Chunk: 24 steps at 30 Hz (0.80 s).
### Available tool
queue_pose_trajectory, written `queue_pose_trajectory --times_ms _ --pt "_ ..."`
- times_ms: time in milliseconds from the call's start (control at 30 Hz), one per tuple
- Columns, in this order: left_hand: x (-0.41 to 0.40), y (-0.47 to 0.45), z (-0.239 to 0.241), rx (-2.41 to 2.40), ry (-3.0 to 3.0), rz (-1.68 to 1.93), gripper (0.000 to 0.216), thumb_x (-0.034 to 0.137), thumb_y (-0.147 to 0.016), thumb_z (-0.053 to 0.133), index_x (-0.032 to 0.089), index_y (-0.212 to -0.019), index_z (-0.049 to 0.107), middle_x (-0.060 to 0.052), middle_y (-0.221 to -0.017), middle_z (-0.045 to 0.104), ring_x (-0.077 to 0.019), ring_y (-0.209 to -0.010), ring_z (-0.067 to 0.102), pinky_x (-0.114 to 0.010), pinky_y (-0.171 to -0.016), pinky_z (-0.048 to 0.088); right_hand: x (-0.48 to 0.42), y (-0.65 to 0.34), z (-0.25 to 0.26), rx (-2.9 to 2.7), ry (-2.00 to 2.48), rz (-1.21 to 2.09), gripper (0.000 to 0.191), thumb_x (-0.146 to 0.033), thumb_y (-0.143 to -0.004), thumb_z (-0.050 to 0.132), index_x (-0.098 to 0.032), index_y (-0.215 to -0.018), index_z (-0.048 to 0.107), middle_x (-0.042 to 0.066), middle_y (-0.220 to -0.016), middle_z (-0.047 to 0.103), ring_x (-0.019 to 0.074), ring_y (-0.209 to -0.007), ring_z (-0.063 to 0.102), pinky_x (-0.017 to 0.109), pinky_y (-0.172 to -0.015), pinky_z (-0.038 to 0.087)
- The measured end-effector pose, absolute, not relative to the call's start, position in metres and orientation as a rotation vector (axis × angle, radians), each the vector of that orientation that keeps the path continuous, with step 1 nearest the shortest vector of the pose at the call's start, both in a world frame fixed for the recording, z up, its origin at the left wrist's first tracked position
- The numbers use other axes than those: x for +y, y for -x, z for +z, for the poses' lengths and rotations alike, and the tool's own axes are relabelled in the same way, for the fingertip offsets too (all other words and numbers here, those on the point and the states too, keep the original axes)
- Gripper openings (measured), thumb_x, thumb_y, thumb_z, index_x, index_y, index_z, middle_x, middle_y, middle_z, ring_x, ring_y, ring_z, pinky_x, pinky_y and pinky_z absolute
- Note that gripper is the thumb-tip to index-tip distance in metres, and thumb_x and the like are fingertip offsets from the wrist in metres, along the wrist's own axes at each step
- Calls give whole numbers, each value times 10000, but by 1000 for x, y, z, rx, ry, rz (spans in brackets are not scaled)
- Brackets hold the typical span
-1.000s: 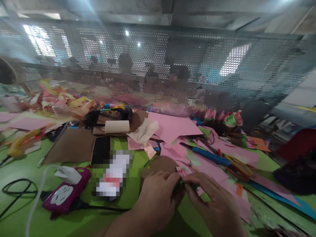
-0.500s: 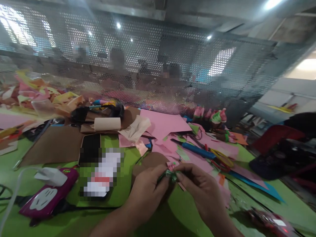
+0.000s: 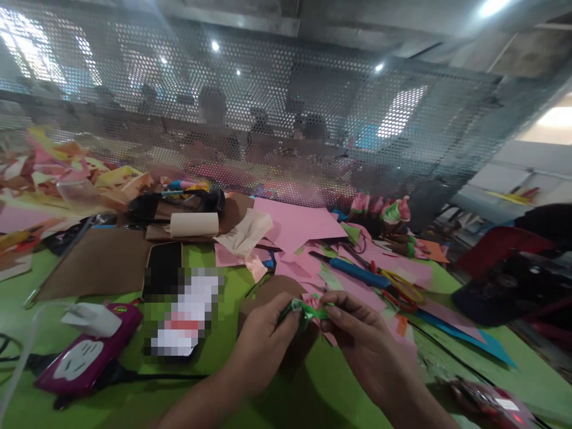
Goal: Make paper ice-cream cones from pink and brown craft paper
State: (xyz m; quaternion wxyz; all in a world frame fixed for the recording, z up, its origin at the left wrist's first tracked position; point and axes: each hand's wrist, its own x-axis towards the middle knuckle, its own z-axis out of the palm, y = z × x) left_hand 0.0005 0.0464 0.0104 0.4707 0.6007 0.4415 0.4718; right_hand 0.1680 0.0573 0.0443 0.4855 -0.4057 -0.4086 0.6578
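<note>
A shiny, crinkled green strip (image 3: 308,312) is stretched between my hands at the lower middle. My left hand (image 3: 263,336) pinches one end of it between thumb and forefinger. The other end is in the fingertips of my right hand (image 3: 364,330), also closed. Just behind the strip shows a small pink piece with green specks (image 3: 311,298), partly covered by the strip and fingers. Under and behind my left hand lies brown paper (image 3: 277,289).
On the green table (image 3: 232,298) lie two phones, a purple power strip (image 3: 93,357), a cream roll (image 3: 195,224), pink paper sheets (image 3: 297,220), a blue-handled cutter (image 3: 353,271) and yellow-and-red scissors (image 3: 402,286). A perforated metal screen (image 3: 268,119) stands behind.
My right hand has moved slightly right and up, away from my left. More of the green strip shows between them, now pulled out longer.
</note>
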Motion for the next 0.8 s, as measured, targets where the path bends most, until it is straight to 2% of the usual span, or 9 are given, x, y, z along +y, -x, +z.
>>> queue_pose_trajectory --times_ms 133,300,367,433,600,700,800 --pt "49 2 11 1173 -1540 1174 215 273 -953 433 217 -763 517 38 -713 538 -140 -690 487 -256 -622 319 57 -170 47 -902 907 1700 185 -256 -688 865 -195 -829 762 -2 -749 674 78 -622 590 162 -605 484" --pt "51 11 19 1352 -1664 1136 209 256 -961 392 251 -961 600 -7 -947 672 -202 -894 595 -299 -735 381 57 -178 49 -818 844 1698 232 -281 -663 873 -210 -847 753 2 -804 660 93 -645 587 184 -612 523" --pt "53 15 20 1491 -1803 1073 196 252 -927 442 259 -1056 589 -37 -1032 671 -250 -978 588 -351 -801 393 59 -184 48 -806 867 1649 263 -301 -653 874 -238 -878 752 -1 -833 655 107 -653 594 209 -616 538" --pt "54 19 19 1629 -1991 978 282 246 -874 508 243 -1151 563 -80 -1104 651 -302 -1037 566 -423 -867 389 62 -190 46 -826 890 1616 261 -319 -651 870 -266 -877 752 5 -860 662 131 -667 609 250 -637 556" --pt "58 26 14 1819 -2258 801 316 257 -869 511 191 -1168 587 -138 -1178 617 -355 -1111 528 -523 -926 371 66 -193 46 -940 927 1545 225 -337 -634 872 -278 -813 749 35 -831 667 181 -656 612 295 -563 533" --pt "57 25 21 1752 -2254 959 372 243 -872 540 210 -1241 571 -128 -1319 575 -350 -1272 431 -541 -1024 306 63 -188 49 -1006 941 1548 233 -346 -631 876 -263 -802 740 28 -775 652 151 -600 575 259 -515 490" --pt "47 17 35 1534 -2071 1153 337 197 -866 571 271 -1191 625 -59 -1242 646 -293 -1204 495 -489 -1015 334 57 -185 51 -1139 959 1466 230 -349 -642 871 -250 -788 724 17 -731 630 138 -584 536 243 -501 468"
